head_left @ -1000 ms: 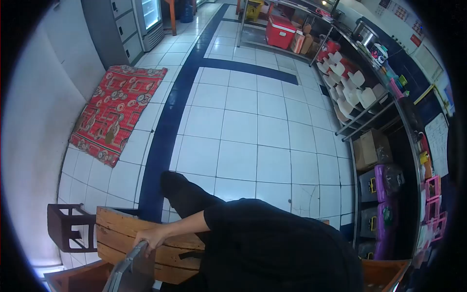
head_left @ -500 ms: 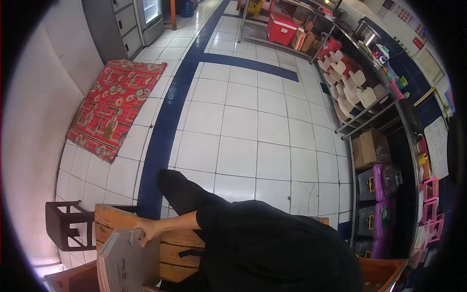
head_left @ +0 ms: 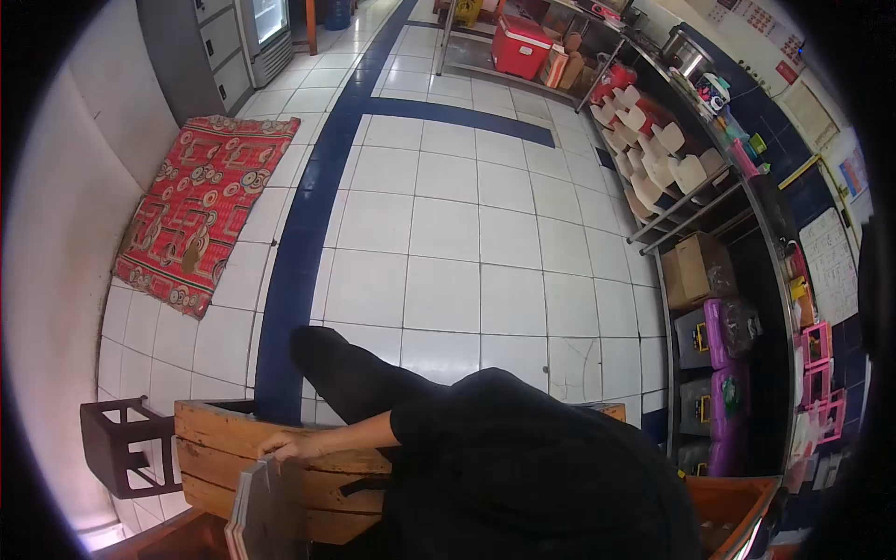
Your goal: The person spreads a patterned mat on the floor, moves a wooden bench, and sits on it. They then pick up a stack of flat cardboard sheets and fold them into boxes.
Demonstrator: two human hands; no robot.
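My left hand (head_left: 291, 446) reaches out from a black sleeve at the lower left, its fingers closed over the top edge of a few thin grey panels (head_left: 254, 511). The panels stand upright, seen nearly edge-on, and their lower part is cut off by the frame. Behind the hand is a wooden slatted crate or bench (head_left: 210, 434). My right hand is out of view; the black clothing (head_left: 532, 476) fills the bottom middle.
A dark stool (head_left: 126, 443) stands at the lower left, and a red patterned mat (head_left: 210, 205) lies on the tiled floor. Shelving on the right holds a cardboard box (head_left: 695, 269) and purple-edged bins (head_left: 717, 401). A red cooler (head_left: 521, 47) sits on a far shelf.
The panels have turned from showing their broad face to nearly edge-on and shifted right and down. My left hand still holds their top edge. The view has shifted slightly.
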